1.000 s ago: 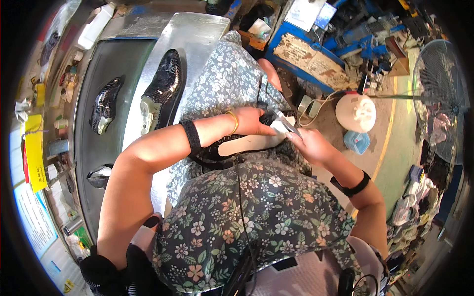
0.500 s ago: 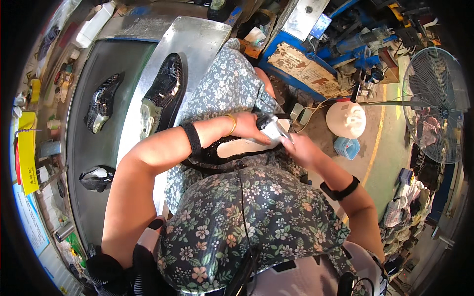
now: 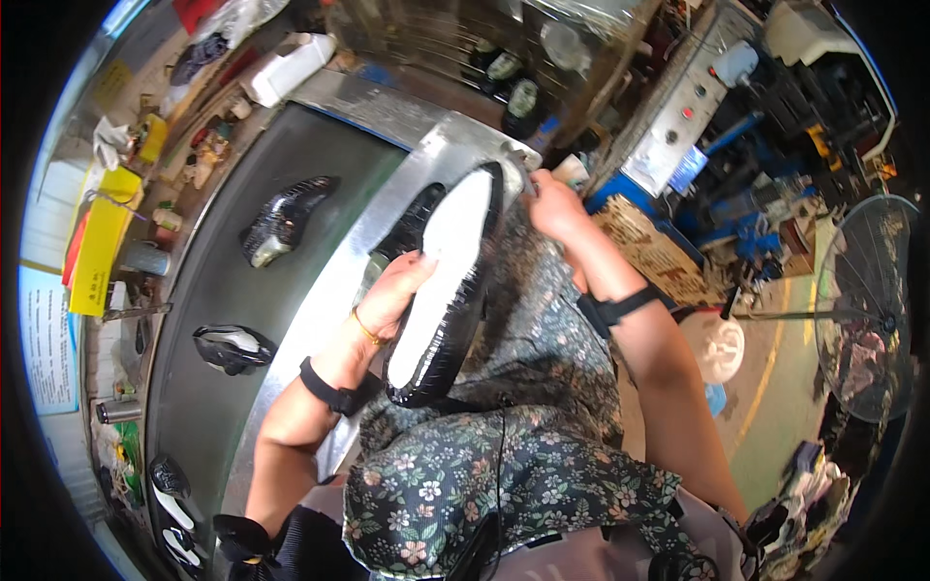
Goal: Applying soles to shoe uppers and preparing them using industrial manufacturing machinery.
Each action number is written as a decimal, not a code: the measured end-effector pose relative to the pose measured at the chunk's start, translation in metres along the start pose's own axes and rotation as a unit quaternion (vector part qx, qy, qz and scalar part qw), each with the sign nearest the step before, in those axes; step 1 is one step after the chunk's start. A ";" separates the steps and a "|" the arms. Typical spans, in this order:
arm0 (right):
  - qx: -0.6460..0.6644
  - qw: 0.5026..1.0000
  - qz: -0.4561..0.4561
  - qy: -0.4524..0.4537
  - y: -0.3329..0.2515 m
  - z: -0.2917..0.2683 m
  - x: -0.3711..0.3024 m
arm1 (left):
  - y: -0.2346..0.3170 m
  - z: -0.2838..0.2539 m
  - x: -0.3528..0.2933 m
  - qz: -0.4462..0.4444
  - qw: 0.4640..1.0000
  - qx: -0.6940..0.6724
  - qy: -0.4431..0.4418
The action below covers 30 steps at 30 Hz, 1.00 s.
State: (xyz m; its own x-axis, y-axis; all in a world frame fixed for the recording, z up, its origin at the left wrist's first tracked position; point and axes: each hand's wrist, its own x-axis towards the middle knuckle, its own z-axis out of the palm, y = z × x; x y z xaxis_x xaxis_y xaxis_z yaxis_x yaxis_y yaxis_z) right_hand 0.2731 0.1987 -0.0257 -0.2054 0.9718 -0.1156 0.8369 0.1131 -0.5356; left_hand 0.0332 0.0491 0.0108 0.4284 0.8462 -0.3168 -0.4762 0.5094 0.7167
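Observation:
My left hand (image 3: 392, 290) grips a black glossy lasted shoe (image 3: 455, 261) by its side, thumb on the white sole face, which is turned up. The shoe is tilted above my lap, toe end toward the far side. My right hand (image 3: 557, 205) is closed at the far right of it, beside the end of the metal plate (image 3: 446, 140); what its fingers hold is hidden. Behind the held shoe, a second black shoe (image 3: 417, 218) lies on the plate, partly covered.
On the dark belt (image 3: 320, 145) to my left are a black shoe (image 3: 286, 218), another with white inside (image 3: 232, 349), and more shoes near the lower left. A fan (image 3: 867, 310) and a white plastic container (image 3: 722, 351) stand right. A blue machine (image 3: 668, 160) is ahead.
The shoe has risen from my lap and turned toward the far side, now in my left hand alone. My right hand has moved away from it toward the plate's far end. The view has turned.

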 end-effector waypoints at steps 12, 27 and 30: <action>0.717 0.652 -0.020 -0.245 -0.133 0.022 -0.068 | 0.071 -0.033 0.040 0.174 0.979 -0.058 0.094; 0.019 0.975 -0.208 0.073 -0.102 0.079 0.218 | 0.007 -0.049 -0.059 -0.090 0.776 0.547 0.302; 0.219 0.930 -0.227 -0.188 -0.148 0.067 0.100 | 0.019 -0.069 -0.068 -0.118 0.784 0.557 0.247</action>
State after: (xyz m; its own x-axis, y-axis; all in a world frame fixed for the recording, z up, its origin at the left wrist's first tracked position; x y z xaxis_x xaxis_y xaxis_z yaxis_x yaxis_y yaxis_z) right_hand 0.0945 0.2654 -0.0139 -0.7191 0.6940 -0.0345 0.3500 0.3190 -0.8808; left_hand -0.0581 0.0115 0.0029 -0.0770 0.8461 -0.5274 0.6564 0.4412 0.6120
